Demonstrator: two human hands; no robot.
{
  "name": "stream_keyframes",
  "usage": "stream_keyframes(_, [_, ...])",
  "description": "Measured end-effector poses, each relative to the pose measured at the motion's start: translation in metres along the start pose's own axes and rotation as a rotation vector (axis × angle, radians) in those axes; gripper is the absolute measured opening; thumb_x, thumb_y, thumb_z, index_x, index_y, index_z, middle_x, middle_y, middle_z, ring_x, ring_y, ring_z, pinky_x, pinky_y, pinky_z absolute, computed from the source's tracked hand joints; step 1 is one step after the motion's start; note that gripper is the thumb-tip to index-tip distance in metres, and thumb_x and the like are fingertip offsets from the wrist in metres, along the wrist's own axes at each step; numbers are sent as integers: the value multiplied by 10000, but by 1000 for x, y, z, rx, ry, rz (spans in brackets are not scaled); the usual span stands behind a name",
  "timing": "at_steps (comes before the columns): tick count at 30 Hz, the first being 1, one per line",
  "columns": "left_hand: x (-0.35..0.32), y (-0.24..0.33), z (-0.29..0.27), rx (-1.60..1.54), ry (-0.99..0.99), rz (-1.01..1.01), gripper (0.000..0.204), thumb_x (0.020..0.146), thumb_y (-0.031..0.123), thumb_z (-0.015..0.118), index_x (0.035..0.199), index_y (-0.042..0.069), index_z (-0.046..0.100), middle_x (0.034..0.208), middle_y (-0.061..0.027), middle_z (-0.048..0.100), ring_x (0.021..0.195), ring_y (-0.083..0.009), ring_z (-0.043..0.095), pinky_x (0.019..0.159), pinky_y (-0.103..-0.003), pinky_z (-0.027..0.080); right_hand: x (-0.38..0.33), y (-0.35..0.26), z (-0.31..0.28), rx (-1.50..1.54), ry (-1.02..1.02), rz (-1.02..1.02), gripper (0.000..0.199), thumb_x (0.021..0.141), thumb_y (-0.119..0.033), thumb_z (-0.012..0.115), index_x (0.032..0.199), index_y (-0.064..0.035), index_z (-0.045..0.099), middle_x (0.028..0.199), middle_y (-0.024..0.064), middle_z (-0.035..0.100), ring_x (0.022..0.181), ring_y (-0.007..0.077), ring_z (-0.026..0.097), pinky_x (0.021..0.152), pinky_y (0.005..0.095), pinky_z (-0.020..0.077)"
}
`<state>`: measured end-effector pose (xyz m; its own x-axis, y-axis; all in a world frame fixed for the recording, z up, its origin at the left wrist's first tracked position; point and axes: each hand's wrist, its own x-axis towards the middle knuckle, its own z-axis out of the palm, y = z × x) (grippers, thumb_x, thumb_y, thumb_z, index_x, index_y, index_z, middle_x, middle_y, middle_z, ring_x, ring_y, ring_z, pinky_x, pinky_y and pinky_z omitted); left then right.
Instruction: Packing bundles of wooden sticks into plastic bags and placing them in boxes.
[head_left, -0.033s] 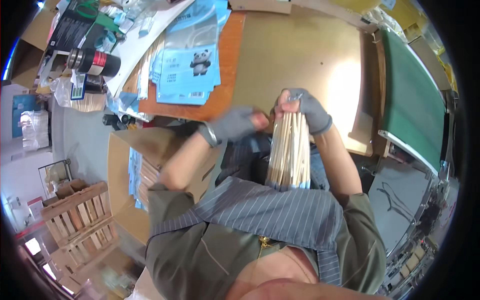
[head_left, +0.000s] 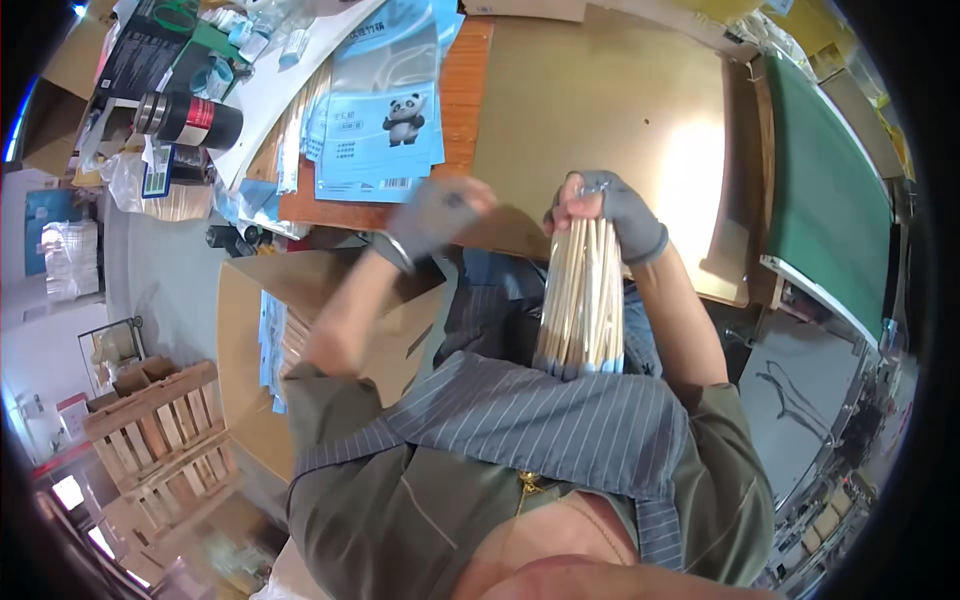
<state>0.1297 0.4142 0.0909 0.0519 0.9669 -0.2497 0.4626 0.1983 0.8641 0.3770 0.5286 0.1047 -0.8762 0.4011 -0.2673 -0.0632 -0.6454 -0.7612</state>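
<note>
My right hand (head_left: 615, 215), in a grey fingerless glove, is closed around the gathered top of a clear bag of chopsticks (head_left: 580, 295). The bag hangs upright in front of my apron, its blue-printed end lowest. Over the table's front edge is my left hand (head_left: 435, 215), gloved alike and smeared by motion, so its fingers are hard to read. Just beyond it lies a stack of flat blue and clear bags (head_left: 375, 130) printed with a panda, on the orange-brown tabletop (head_left: 462, 100).
A cardboard sheet (head_left: 590, 120) covers the table's middle. Below on the left stands an open carton (head_left: 240, 350) with filled packs (head_left: 268, 340) inside. A dark flask (head_left: 190, 122) lies at the far left. On the right is a green board-like surface (head_left: 825, 190).
My left hand has moved away from the bag of chopsticks, leftward and up toward the stack of blue bags. My right hand still grips the bag in nearly the same place.
</note>
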Motion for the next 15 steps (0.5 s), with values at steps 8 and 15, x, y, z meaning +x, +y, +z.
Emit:
stream_keyframes(8, [-5, -131, -136, 1228, 248, 164, 257, 800, 115, 556, 1038, 22, 589, 1059, -134, 626, 981, -289, 600, 810, -397, 500, 9, 8, 19, -85, 37, -39, 185, 727, -183, 611, 767, -4, 587, 729, 122, 604, 807, 283, 623, 762, 361, 491])
stream_keyframes(15, [-26, -152, -120, 1192, 366, 398, 385, 832, 123, 566, 1202, 21, 544, 1238, -160, 561, 1170, -325, 517, 934, -406, 450, 3, 5, 24, -25, 123, -41, 188, 736, -190, 596, 773, -6, 587, 744, 120, 608, 804, 273, 616, 767, 347, 481])
